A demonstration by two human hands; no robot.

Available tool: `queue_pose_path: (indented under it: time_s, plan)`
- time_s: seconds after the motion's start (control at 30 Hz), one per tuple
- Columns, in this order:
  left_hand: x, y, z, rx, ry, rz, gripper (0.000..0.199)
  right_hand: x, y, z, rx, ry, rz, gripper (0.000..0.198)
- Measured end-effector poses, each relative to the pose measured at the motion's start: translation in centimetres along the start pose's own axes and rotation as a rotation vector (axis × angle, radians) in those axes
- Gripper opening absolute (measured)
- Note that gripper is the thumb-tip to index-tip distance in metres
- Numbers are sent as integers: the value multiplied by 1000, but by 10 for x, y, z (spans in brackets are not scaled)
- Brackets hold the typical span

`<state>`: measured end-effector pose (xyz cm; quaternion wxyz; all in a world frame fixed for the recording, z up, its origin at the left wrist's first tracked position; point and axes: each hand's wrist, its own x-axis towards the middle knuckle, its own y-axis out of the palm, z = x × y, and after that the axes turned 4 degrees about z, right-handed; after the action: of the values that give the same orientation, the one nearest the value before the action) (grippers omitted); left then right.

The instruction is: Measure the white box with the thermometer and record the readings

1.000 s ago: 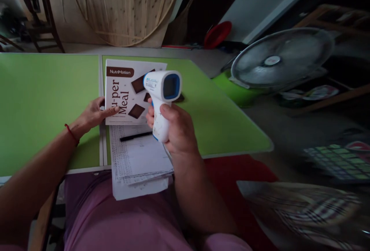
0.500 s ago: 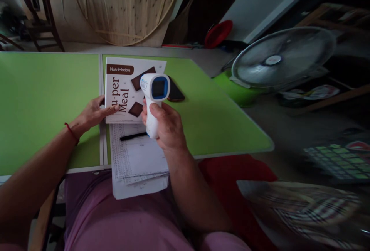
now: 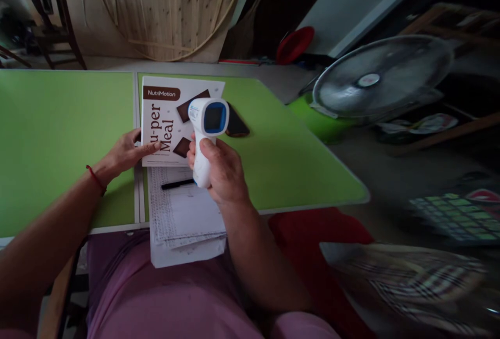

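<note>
My left hand (image 3: 127, 150) grips the lower left edge of a white box (image 3: 156, 115) with brown print and dark squares on its front, thumb over the front and fingers behind. Wrapped around the handle of a white and blue infrared thermometer (image 3: 202, 164) is my right hand (image 3: 225, 170). Its dark screen faces me, and it hides part of the box's right side. Below the box lies a stack of papers (image 3: 185, 219) with a black pen (image 3: 176, 184) on top. A dark phone (image 3: 237, 123) rests behind the thermometer, partly hidden.
The green table (image 3: 66, 115) has a seam running front to back beside the box. To the right stands a fan (image 3: 369, 79) near a green container (image 3: 318, 123). A red seat (image 3: 320, 229) and a checked bag (image 3: 422, 281) are at my right, and a wooden chair (image 3: 58, 37) is at the far left.
The thermometer in my right hand has shifted very slightly left. My left hand and the box stay practically where they were.
</note>
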<state>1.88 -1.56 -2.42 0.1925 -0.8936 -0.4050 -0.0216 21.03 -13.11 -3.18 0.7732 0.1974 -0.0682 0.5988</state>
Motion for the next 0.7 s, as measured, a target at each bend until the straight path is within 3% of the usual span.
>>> queue_pose_path:
  time_s: [0.43,0.7]
  plan:
    - [0,0,0,21,19,-6,56,0,2,-2,-19,-2,10,53]
    - [1,0,2,-4,34,-36,65,0,4,0,18,-4,14,56]
